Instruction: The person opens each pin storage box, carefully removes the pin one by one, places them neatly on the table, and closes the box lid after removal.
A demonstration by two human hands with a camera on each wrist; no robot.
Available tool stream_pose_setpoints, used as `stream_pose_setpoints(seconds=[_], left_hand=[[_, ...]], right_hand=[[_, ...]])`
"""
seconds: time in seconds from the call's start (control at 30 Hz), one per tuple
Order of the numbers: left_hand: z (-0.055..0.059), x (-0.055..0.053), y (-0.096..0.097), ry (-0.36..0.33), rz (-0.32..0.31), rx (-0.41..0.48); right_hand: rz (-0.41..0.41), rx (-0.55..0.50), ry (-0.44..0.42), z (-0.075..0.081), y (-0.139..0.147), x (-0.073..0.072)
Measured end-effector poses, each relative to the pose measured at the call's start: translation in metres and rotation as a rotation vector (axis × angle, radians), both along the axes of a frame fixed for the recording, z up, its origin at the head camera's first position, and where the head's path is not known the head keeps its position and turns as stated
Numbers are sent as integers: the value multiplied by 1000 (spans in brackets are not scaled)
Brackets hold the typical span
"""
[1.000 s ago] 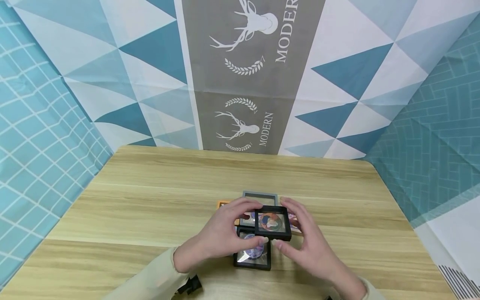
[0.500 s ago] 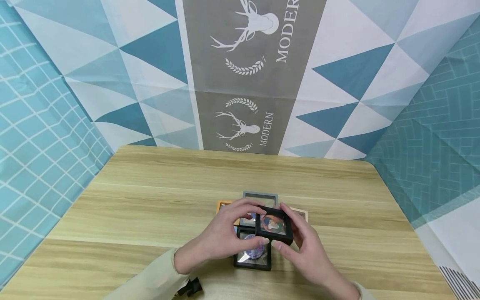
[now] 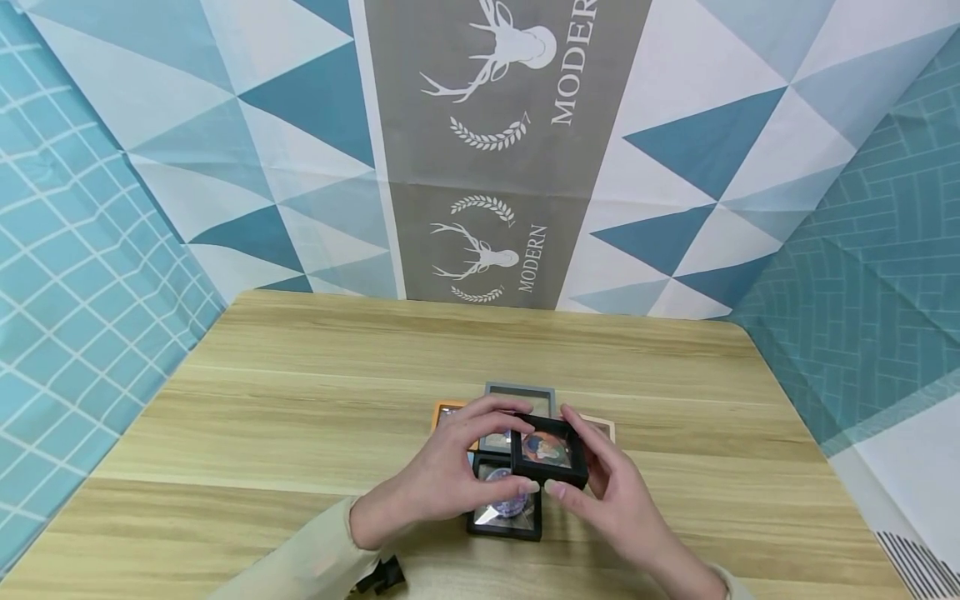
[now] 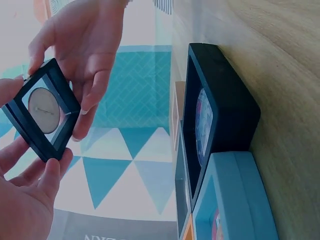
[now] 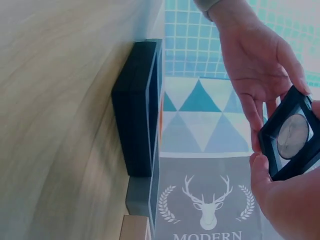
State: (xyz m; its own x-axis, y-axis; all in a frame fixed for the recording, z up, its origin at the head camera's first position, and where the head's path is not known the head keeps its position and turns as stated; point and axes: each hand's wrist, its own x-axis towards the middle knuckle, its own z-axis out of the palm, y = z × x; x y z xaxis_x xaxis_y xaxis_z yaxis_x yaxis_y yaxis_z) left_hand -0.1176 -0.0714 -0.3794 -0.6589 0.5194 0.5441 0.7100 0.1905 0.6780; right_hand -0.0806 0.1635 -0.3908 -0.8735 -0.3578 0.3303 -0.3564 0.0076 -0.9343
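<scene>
Both hands hold a small black display frame with a round badge in its clear film. My left hand grips its left side, fingers on the far edge and thumb at the near edge. My right hand pinches the right side the same way. In the left wrist view the badge's pale back shows a pin across it, and the frame is up off the table. Below it lies another black display frame with a purplish round badge.
Beyond lie a grey frame, an orange frame and a beige frame, partly hidden by the hands. A light blue frame sits beside the lower black one. The wooden table ends at a patterned backdrop.
The held frame has turned and tilted slightly, its right side shifting a little right and nearer. My right fingers now wrap closer round its edge, and more of the beige frame shows.
</scene>
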Motion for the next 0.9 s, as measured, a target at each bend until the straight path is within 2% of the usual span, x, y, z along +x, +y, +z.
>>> stream_pose_setpoints(seconds=[0.23,0.47,0.57,0.77,0.9], left_hand=[[-2,-1,0,-5,-36,23],[-3,-2,0,-98,-97,66],[-4,-3,0,-110,-108,75],[-4,-3,0,-112,-148,87],[-3,-3,0,-117,-146,70]], right_hand=[[36,-23,-86,5,2,-1],[19,48,-113,9,6,-3],[1,80,-127,11,9,-4],[-28,134,-104,11,13,-7],[-43,147,-69,11,14,-8]])
